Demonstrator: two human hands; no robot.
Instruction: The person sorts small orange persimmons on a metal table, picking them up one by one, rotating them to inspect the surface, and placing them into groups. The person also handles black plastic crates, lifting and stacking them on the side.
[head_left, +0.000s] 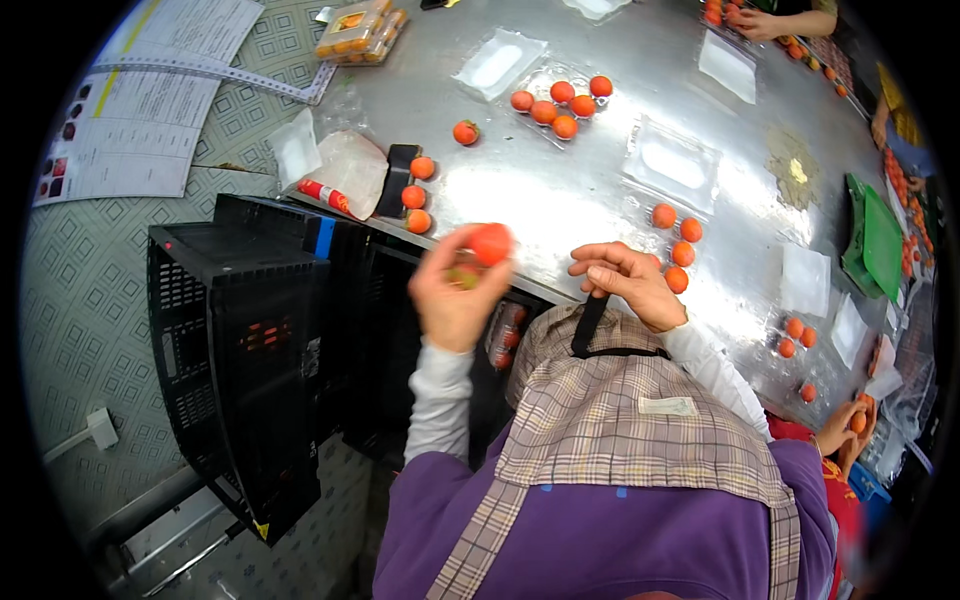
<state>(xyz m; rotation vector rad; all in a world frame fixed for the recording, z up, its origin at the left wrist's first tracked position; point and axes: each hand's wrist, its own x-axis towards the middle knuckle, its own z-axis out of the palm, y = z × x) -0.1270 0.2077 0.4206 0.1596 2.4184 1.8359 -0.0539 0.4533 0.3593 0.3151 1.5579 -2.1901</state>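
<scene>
My left hand (457, 296) is raised over the front edge of the steel table (540, 217), gripping a red fruit (491, 244). Below that fruit a greenish-orange patch shows between the fingers; blur hides whether it is a second fruit. My right hand (634, 283) hovers by the table edge, fingers bent and slightly apart, nothing visible in it. Close to its right lies a column of orange-red fruits (682, 253) on clear plastic. Several more fruits (544, 112) rest in a clear tray farther back. A single fruit (466, 133) with a green calyx lies alone.
Stacked black plastic crates (262, 360) stand at the left. Three fruits (413, 197) sit beside a black object (397, 180). Filled clear boxes (361, 31) are at the back left. A green container (874, 236) stands at right. Co-workers' hands (759, 25) handle fruit at the right side.
</scene>
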